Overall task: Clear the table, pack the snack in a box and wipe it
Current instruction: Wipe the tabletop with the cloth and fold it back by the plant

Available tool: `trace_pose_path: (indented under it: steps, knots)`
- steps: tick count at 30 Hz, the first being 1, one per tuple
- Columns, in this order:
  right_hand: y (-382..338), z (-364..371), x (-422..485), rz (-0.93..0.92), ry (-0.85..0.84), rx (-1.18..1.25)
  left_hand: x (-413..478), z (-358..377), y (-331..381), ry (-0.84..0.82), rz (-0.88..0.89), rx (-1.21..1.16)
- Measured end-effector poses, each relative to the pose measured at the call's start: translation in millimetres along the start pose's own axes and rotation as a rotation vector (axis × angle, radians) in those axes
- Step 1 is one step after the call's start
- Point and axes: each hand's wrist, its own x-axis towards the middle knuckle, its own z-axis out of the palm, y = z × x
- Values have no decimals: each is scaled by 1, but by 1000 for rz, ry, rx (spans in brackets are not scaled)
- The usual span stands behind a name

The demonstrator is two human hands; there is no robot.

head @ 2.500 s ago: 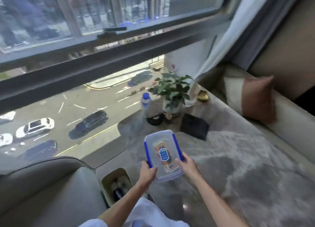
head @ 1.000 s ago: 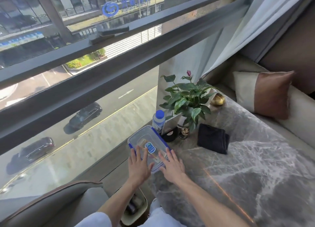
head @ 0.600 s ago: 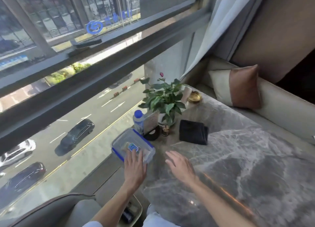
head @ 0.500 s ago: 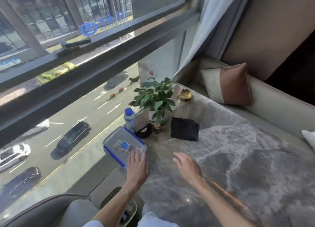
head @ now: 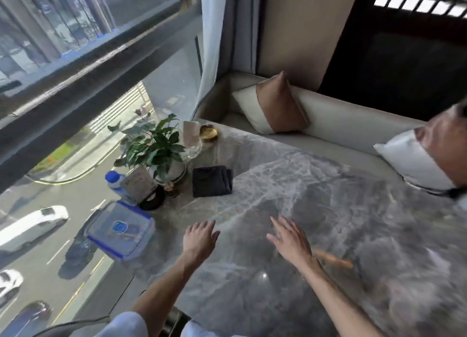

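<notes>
A clear snack box (head: 120, 231) with a closed lid and blue clips lies flat at the window-side edge of the grey marble tabletop (head: 316, 235), with a blue label on its lid and something pale and blurred inside. Both hands hover just over the stone with fingers spread and empty: the left hand (head: 199, 238) is a short way to the right of the box and not touching it, and the right hand (head: 290, 238) is farther right again, well apart from the box. Whether the palms touch the surface cannot be told. Just beyond the box, along the same edge, stand a bottle with a blue cap (head: 113, 182), a small card stand on a round black base (head: 147, 192) and a tiny dark jar (head: 171, 188). Behind these sits a leafy potted plant (head: 151, 147) in a white pot. A folded dark cloth (head: 211, 181) lies flat to the right of the plant's pot, beyond the box and across from the left hand. Farther back from the box are a clear glass vessel (head: 192, 144) and a round brass dish (head: 208, 133). A tan-and-cream cushion (head: 274, 106) leans on the bench past the far end of the tabletop, and a white pillow (head: 409, 157) lies at the right.
</notes>
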Motion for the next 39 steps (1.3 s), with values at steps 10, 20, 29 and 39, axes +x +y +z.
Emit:
trace_pose_path:
  steps: [10, 20, 29, 39]
  knots:
    - [-127, -8, 129, 190, 72, 273, 131, -59, -55, 11, -332, -503]
    - [-175, 33, 272, 493, 62, 254, 239, -29, -81, -87, -417, -677]
    - [-179, 44, 273, 498, 90, 222, 265, -11, -89, 19, -427, -873]
    - [-183, 66, 252, 403, 347, 111, 267, -18, -69, -78, -512, -776]
